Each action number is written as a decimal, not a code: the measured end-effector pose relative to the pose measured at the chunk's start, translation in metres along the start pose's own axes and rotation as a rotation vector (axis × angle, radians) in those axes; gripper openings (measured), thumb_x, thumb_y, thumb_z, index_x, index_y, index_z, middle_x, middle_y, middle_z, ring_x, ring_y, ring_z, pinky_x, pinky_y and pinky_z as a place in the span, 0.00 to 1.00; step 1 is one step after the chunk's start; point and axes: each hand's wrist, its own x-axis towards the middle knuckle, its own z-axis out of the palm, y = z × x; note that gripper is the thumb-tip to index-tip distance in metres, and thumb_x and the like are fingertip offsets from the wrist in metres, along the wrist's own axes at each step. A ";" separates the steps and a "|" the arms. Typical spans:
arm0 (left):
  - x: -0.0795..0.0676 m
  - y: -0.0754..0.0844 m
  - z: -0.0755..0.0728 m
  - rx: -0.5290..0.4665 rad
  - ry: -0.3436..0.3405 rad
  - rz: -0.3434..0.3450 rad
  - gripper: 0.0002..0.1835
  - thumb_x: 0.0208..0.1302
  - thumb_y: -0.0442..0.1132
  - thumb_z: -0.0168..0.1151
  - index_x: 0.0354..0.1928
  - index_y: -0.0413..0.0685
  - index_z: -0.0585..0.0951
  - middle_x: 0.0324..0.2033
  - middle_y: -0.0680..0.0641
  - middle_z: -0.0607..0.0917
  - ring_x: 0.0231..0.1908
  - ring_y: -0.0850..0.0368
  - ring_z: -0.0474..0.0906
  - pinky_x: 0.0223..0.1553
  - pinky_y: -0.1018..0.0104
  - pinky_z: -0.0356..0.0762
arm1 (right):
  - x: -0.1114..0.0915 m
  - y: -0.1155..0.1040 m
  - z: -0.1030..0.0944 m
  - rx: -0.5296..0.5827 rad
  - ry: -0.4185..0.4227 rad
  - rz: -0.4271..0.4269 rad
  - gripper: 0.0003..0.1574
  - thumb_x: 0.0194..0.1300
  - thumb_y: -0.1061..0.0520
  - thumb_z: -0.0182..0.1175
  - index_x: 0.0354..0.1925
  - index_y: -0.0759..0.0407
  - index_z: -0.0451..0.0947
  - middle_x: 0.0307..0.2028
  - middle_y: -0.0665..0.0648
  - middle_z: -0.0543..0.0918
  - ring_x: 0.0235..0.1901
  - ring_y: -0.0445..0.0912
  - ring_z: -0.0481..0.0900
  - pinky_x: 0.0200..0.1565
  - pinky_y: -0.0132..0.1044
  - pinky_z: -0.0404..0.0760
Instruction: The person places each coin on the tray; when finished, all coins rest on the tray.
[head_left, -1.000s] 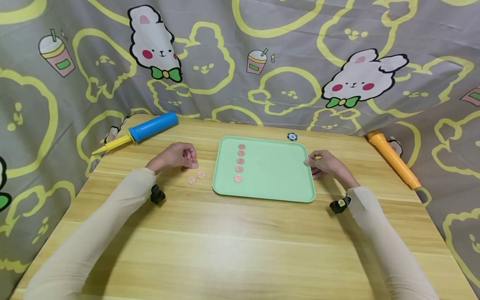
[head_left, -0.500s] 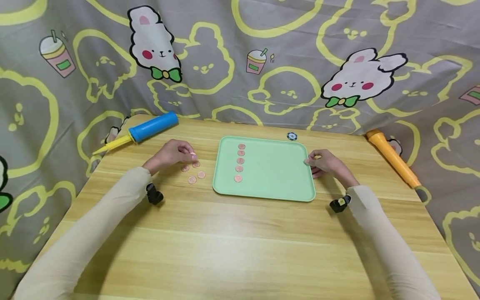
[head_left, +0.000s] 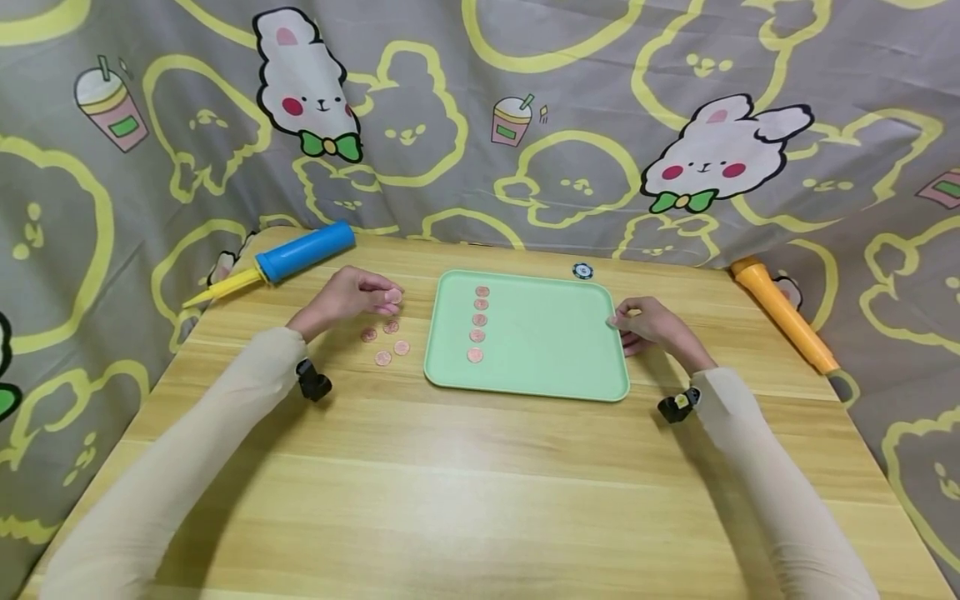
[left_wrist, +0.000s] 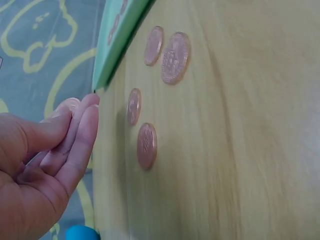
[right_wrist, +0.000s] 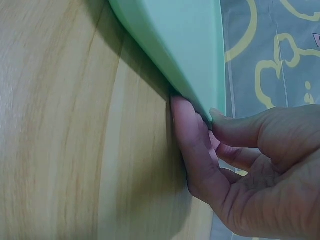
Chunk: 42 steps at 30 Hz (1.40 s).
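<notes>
My left hand point(head_left: 352, 293) pinches a copper coin point(head_left: 393, 296) between thumb and fingers, raised over the table left of the tray. Only the edge of that coin point(left_wrist: 73, 103) shows past the thumb in the left wrist view. Several loose copper coins point(left_wrist: 146, 146) lie flat on the wood beneath the hand. A pale green tray point(head_left: 551, 333) bears a column of several copper coins point(head_left: 479, 320) along its left part. My right hand point(head_left: 648, 323) grips the tray's right rim, its thumb on top and fingers point(right_wrist: 192, 145) against the underside.
A blue and yellow hand pump point(head_left: 303, 252) lies at the table's back left. Behind the tray is a dark poker chip point(head_left: 582, 271). An orange stick-shaped object point(head_left: 787, 317) lies along the right edge. A patterned grey curtain point(head_left: 420, 100) hangs behind the table.
The left hand has picked up a coin from the loose group and lifted it up and away toward the back. The right hand and tray have stayed in place.
</notes>
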 end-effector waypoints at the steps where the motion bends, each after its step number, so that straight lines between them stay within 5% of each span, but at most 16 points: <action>1: 0.001 0.002 0.001 -0.034 -0.017 -0.001 0.17 0.78 0.33 0.59 0.61 0.28 0.81 0.52 0.29 0.87 0.47 0.46 0.90 0.53 0.56 0.86 | 0.000 0.000 0.000 0.003 0.000 -0.001 0.17 0.81 0.58 0.55 0.55 0.72 0.67 0.32 0.57 0.81 0.27 0.42 0.84 0.35 0.41 0.90; 13: 0.018 0.020 0.024 -0.077 0.069 -0.012 0.16 0.70 0.44 0.72 0.51 0.40 0.88 0.47 0.41 0.91 0.48 0.44 0.89 0.56 0.52 0.85 | 0.000 0.001 -0.001 0.021 -0.004 -0.003 0.16 0.82 0.58 0.55 0.53 0.72 0.67 0.31 0.57 0.82 0.26 0.43 0.85 0.36 0.42 0.90; 22: 0.042 0.037 0.047 -0.188 0.063 -0.032 0.13 0.70 0.33 0.69 0.53 0.34 0.87 0.49 0.37 0.90 0.44 0.51 0.90 0.55 0.53 0.86 | -0.002 0.000 0.001 0.010 -0.002 -0.013 0.16 0.81 0.59 0.55 0.54 0.73 0.67 0.32 0.57 0.81 0.27 0.43 0.84 0.35 0.41 0.90; 32: 0.061 0.041 0.067 -0.078 0.067 0.054 0.09 0.71 0.29 0.66 0.50 0.32 0.86 0.40 0.39 0.86 0.46 0.41 0.88 0.52 0.55 0.87 | -0.002 -0.002 0.001 0.004 0.008 -0.011 0.17 0.81 0.59 0.55 0.55 0.73 0.67 0.31 0.58 0.82 0.26 0.43 0.85 0.34 0.41 0.90; 42: 0.066 0.043 0.082 0.167 0.122 0.134 0.06 0.71 0.33 0.69 0.43 0.35 0.88 0.36 0.40 0.87 0.34 0.49 0.84 0.35 0.68 0.81 | -0.002 -0.001 0.002 0.003 0.012 -0.009 0.16 0.81 0.59 0.54 0.54 0.73 0.67 0.31 0.57 0.81 0.26 0.42 0.85 0.34 0.40 0.90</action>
